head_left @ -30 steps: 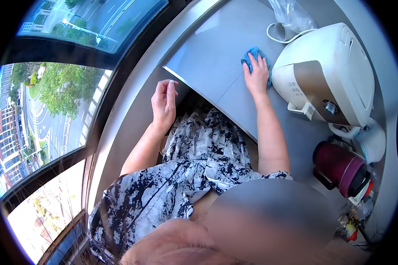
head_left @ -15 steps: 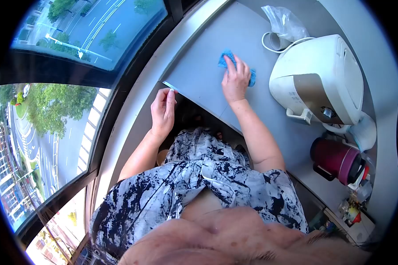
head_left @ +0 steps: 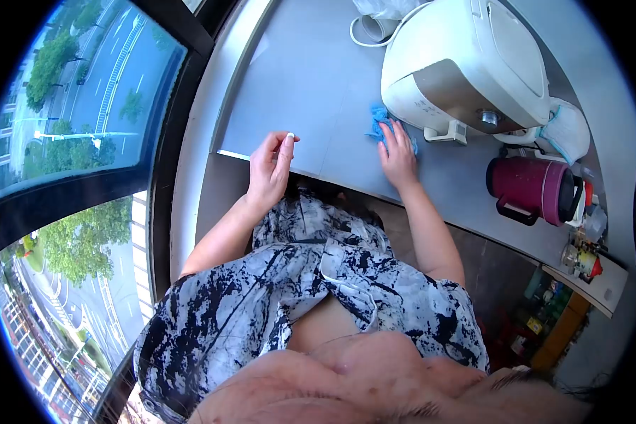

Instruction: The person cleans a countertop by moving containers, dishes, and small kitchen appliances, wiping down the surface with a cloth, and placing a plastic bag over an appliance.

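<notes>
My right hand [head_left: 398,157] presses down on a crumpled blue cloth [head_left: 378,127] on the grey tabletop. Parts of the cloth stick out past the fingertips and beside the little-finger side; the rest is hidden under the hand. Close to its fingers is the lower front of a white appliance [head_left: 410,106] with a brown panel, a knob and a handle. My left hand [head_left: 270,169] hovers by the table's front edge, thumb against curled fingers, and nothing shows between them. A pale strip [head_left: 233,155] runs along the table edge to its left.
Right of the appliance lie a maroon jug [head_left: 530,187] with a black handle and a white cloth-like item [head_left: 567,131]. A cup [head_left: 374,30] with a plastic bag stands at the back. Windows [head_left: 78,92] overlooking a road line the left side.
My right hand has drawn the blue cloth nearer to the table's front edge and the appliance. My left hand has shifted right along the edge. The camera view has turned and moved too.
</notes>
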Demonstrator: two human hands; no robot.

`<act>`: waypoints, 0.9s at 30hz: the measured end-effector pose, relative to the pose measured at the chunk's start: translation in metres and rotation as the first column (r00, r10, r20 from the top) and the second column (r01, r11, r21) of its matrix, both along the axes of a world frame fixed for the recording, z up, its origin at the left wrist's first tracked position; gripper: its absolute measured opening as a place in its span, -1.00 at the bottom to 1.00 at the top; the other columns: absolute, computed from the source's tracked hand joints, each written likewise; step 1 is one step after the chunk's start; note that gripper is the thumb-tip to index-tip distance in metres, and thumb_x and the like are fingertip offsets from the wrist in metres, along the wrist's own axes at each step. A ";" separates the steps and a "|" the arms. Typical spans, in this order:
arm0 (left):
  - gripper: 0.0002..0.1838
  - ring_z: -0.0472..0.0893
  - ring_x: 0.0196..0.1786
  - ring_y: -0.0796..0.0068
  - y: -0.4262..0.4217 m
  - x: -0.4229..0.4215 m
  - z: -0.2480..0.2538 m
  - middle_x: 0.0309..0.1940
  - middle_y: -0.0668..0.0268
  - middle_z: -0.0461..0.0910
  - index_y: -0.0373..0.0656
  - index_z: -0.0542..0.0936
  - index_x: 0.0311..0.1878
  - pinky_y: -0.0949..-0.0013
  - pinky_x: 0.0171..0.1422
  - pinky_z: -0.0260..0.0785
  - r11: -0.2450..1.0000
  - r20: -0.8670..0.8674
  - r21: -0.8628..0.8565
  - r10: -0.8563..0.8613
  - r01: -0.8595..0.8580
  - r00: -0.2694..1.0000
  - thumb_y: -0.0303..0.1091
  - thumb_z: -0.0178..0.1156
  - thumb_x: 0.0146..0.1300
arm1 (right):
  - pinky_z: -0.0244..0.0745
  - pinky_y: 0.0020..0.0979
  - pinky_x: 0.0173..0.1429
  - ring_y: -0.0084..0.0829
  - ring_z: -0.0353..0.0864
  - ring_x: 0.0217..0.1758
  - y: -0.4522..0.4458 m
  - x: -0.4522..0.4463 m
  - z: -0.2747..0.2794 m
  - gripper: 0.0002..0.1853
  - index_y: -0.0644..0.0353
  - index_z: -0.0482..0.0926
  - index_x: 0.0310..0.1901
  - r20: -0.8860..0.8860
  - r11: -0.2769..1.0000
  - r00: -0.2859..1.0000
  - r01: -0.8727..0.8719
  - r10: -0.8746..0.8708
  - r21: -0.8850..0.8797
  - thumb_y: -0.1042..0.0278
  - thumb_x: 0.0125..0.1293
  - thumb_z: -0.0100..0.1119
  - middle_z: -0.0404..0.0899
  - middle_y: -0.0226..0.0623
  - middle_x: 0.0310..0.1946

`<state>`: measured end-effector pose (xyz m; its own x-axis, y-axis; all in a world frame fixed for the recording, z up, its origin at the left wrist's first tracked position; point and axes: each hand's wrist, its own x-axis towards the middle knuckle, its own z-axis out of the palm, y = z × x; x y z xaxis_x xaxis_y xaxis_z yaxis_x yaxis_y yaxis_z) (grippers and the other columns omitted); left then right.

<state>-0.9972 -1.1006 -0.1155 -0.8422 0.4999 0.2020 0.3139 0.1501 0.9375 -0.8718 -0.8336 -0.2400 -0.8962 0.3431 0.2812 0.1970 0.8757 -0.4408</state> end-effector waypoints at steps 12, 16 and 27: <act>-0.78 0.44 -0.30 0.67 -0.032 -0.003 0.002 -0.34 0.38 0.49 -0.31 0.52 -0.08 0.56 -0.17 0.33 0.974 -0.039 0.051 0.224 -0.221 0.974 -0.33 -0.02 0.56 | 0.12 0.01 0.49 0.08 0.19 0.48 -0.061 0.032 -0.005 -0.49 0.17 0.36 0.37 -0.031 0.990 0.990 0.139 -0.140 -0.027 0.34 0.39 -0.01 0.28 0.03 0.39; -0.79 0.47 -0.32 0.64 -0.050 0.011 -0.006 -0.36 0.36 0.52 -0.33 0.54 -0.12 0.54 -0.21 0.36 0.932 -0.032 0.130 0.344 -0.337 0.938 -0.35 0.05 0.53 | 0.08 -0.05 0.53 0.05 0.18 0.50 -0.061 -0.090 0.003 -0.44 0.15 0.33 0.39 -0.150 0.993 0.983 -0.111 0.104 -0.038 0.32 0.36 0.07 0.27 0.01 0.41; -0.81 0.43 -0.32 0.66 -0.059 0.043 -0.007 -0.39 0.39 0.48 -0.27 0.53 -0.08 0.57 -0.24 0.26 0.880 0.012 0.067 0.471 -0.470 0.882 -0.37 -0.02 0.56 | 0.14 -0.07 0.46 -0.10 0.28 0.42 -0.150 -0.195 0.023 -0.51 0.20 0.50 0.19 -0.242 0.949 0.919 -0.311 0.312 0.043 0.26 0.23 0.18 0.44 -0.10 0.24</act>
<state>-0.9546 -1.1592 -0.1225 -0.9738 0.0303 0.2253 0.2264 0.2190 0.9491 -1.0667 -0.9835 -0.2166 -0.8619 0.0559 0.5039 -0.1987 0.8772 -0.4371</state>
